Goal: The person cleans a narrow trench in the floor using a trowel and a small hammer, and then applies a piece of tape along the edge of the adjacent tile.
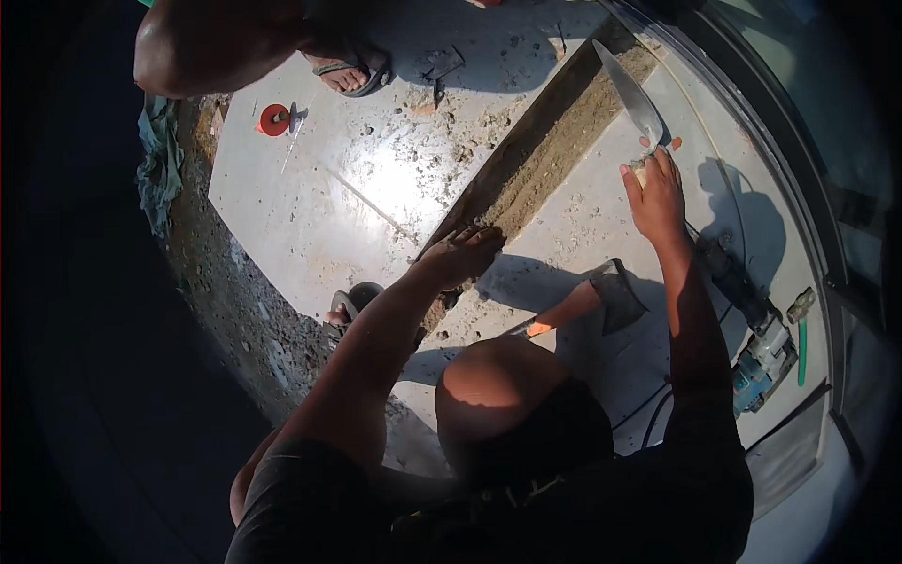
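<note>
My right hand (657, 202) is closed around the handle of a pointed trowel (631, 92). The trowel's long grey blade reaches away from me, over the pale slab beside a narrow trench (564, 136). Down in the near part of that trench, my left hand (462, 256) lies on the loose brown soil, its fingers stretched to the right. Between my arms rests a hoe-like tool (620, 299) with a broad metal head and an orange-marked handle, partly hidden behind my knee.
Right of my right forearm lies a teal and grey power tool (756, 371) with a cable, beside a green stick (802, 352). Another person's sandalled foot (352, 77) stands at the far left, near a red round object (274, 119). Crumbs of rubble (465, 141) litter the slab. A dark frame curves along the right.
</note>
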Motion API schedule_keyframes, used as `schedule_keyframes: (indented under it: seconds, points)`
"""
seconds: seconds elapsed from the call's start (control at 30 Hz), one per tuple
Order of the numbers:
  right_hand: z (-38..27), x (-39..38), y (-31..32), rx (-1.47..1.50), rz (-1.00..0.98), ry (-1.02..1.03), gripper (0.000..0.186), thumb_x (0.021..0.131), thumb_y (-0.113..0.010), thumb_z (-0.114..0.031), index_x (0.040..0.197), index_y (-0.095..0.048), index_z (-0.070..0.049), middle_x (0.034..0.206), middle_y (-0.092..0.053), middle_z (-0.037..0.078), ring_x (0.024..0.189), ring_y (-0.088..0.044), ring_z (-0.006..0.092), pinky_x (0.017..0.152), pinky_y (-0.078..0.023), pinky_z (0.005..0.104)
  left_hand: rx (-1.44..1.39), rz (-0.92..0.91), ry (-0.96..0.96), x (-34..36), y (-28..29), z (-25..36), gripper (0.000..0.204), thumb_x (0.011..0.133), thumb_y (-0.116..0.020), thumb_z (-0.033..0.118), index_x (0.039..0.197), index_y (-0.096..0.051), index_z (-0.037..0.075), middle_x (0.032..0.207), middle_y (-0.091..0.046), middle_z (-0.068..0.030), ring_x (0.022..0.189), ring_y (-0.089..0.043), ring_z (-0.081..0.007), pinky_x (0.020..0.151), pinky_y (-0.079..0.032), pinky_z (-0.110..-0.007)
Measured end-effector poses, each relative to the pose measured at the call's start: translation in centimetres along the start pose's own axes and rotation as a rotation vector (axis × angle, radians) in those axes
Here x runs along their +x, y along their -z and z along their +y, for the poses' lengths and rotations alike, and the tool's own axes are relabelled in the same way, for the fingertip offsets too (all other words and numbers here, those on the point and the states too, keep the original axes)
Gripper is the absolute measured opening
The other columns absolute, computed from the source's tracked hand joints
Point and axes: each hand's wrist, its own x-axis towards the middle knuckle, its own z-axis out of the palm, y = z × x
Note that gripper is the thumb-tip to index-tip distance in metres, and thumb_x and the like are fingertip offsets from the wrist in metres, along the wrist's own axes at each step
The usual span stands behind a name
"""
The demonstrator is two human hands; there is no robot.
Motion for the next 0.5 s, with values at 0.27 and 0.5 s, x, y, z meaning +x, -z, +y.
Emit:
schedule_keyframes:
  seconds: [0.27,0.5]
  points:
    - [0.7,-0.5,-1.2,0.121,0.089,0.071,0.047,0.100,-0.060,-0.030,0.123,-0.054,0.010,0.141,-0.051,0.025,0.125,-0.051,0.0446,0.104,-0.042,0.0461,0.381,0.426,-0.142,-4.6,-4.9,-2.1,0.034,0.096,-0.056,0.029,0.127,-0.063,0.016,0.136,-0.059,-0.0062,0.130,-0.053,-0.0282,0.109,-0.044,-0.043]
    - [0.5,-0.5,-0.6,0.332,0.005,-0.031,0.042,0.099,-0.063,-0.024,0.128,-0.055,0.006,0.137,-0.056,0.021,0.118,-0.058,0.0375,0.099,-0.046,0.0413,0.221,0.224,-0.027,-10.1,-6.6,-2.9,0.038,0.093,-0.059,0.022,0.131,-0.062,0.016,0.136,-0.058,-0.0096,0.132,-0.052,-0.0304,0.111,-0.044,-0.039]
